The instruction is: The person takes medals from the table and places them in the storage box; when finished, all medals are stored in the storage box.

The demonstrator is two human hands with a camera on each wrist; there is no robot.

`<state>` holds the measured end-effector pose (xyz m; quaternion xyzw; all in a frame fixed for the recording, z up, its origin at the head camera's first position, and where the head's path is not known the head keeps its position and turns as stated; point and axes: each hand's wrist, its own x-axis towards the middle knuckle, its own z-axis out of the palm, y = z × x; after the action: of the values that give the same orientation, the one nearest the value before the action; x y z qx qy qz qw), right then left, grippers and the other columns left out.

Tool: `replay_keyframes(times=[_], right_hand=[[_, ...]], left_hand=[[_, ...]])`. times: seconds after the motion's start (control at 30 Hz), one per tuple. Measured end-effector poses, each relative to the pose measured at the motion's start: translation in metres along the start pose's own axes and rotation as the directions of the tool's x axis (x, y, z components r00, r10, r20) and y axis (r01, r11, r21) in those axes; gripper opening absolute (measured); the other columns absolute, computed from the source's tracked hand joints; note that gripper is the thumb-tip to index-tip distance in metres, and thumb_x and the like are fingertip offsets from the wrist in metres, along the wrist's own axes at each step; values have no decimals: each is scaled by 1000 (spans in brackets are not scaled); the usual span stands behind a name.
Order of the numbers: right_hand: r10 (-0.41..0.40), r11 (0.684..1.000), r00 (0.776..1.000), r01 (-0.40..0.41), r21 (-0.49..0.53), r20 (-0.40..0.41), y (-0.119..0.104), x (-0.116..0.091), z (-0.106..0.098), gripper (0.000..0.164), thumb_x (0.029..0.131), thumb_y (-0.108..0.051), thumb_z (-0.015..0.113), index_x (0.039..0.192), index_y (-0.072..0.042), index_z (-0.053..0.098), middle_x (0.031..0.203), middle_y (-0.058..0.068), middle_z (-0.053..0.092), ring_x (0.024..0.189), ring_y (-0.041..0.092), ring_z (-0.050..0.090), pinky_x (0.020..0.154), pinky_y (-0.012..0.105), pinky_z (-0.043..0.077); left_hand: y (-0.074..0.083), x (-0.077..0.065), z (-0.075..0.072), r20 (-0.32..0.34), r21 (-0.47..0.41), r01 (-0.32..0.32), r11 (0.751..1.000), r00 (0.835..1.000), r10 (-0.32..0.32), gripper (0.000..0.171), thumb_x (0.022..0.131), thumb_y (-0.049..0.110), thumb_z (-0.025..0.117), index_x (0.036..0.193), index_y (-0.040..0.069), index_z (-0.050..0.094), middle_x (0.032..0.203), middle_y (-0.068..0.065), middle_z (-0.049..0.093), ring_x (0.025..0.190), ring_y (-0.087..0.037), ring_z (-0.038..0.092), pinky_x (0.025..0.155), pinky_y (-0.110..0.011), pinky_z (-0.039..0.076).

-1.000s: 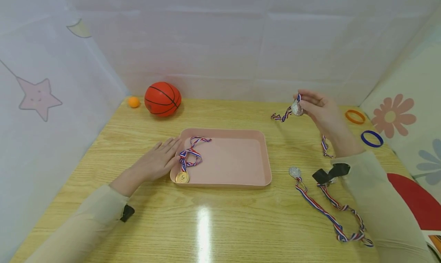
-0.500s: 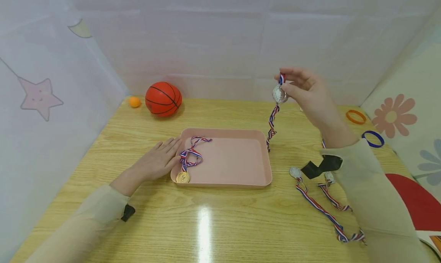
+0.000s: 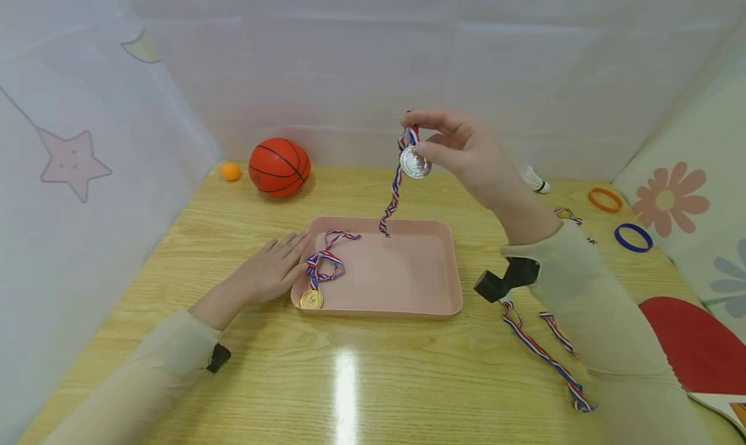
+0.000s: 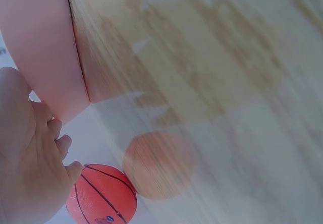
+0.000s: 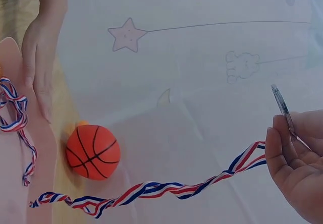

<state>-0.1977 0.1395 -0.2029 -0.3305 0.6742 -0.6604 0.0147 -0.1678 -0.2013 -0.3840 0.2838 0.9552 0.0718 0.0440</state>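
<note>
My right hand (image 3: 460, 153) pinches a silver medal (image 3: 416, 162) near its top, above the back part of the pink tray (image 3: 384, 313). Its twisted red, white and blue ribbon (image 5: 151, 189) trails down toward the tray's back rim. Fingers straight, my left hand (image 3: 271, 270) rests against the tray's left side; the left wrist view shows the same hand (image 4: 30, 148) beside the tray wall. A gold medal (image 3: 311, 299) lies in the tray's front left corner, its bunched ribbon (image 3: 323, 265) behind it.
On the right, striped medal ribbons (image 3: 542, 354) lie partly under my right forearm. Behind are a shuttlecock (image 3: 536, 180), an orange ring (image 3: 605, 200) and a blue ring (image 3: 633, 237). A toy basketball (image 3: 280, 167) and a small orange ball (image 3: 230, 171) stand at the back left.
My right hand has lifted the silver medal and carried it left from the table's back right to over the tray. The shuttlecock has come into sight. My left hand has stayed put.
</note>
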Motion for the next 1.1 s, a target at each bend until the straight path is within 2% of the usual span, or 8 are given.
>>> replay_keyframes(times=[0.17,0.37,0.6,0.77,0.87,1.0,1.1], right_hand=[[93,995,993,-91,-28,78,21,7,19,35,88,3,57,123,0,56,133,6,48,89,25,59,76,31,49],[195,981,967,-196,-7,166,50,8,45,38,88,4,56,127,2,53,133,5,48,82,24,59,73,32,51],[343,936,920,-320,-144,190,77,-7,61,39,89,-4,60,127,-7,56,125,1,54,83,21,59,68,28,49],[366,929,901,-336,-159,235,92,-19,68,39,89,-2,57,128,-3,55,111,9,59,81,19,58,69,29,49],[392,915,885,-348,-203,250,103,-27,71,39,88,-2,57,128,-5,55,111,13,59,76,17,59,67,31,49],[443,888,860,-384,-253,252,124,-37,77,40,87,-2,59,127,-7,56,121,12,57,77,15,60,72,39,50],[451,884,852,-384,-267,266,139,-45,84,39,86,2,59,125,-4,57,119,14,57,78,13,57,72,32,50]], left_hand=[[-1,1,1,2,5,-1,1000,1000,1,57,100,31,35,145,0,20,151,-14,16,136,-33,15,107,-52,12],[-2,2,3,-3,13,-6,1000,1000,6,57,100,31,35,145,0,20,151,-14,16,136,-34,15,107,-52,12],[-1,2,3,-11,34,-13,999,1000,13,57,100,32,34,146,0,20,150,-14,17,135,-34,17,107,-51,13],[1,2,1,-14,25,-14,1000,1000,14,57,100,31,35,145,-1,22,150,-15,18,135,-34,17,106,-52,14],[2,1,0,-14,25,-13,1000,1000,14,57,100,32,34,145,-1,22,150,-16,18,135,-35,17,106,-52,14],[2,2,0,-5,22,-10,1000,1000,10,57,100,32,33,145,-1,21,150,-15,17,135,-34,16,107,-52,13],[1,2,1,-4,22,-12,1000,1000,12,57,100,32,33,145,-1,21,150,-16,18,135,-35,16,107,-52,13]])
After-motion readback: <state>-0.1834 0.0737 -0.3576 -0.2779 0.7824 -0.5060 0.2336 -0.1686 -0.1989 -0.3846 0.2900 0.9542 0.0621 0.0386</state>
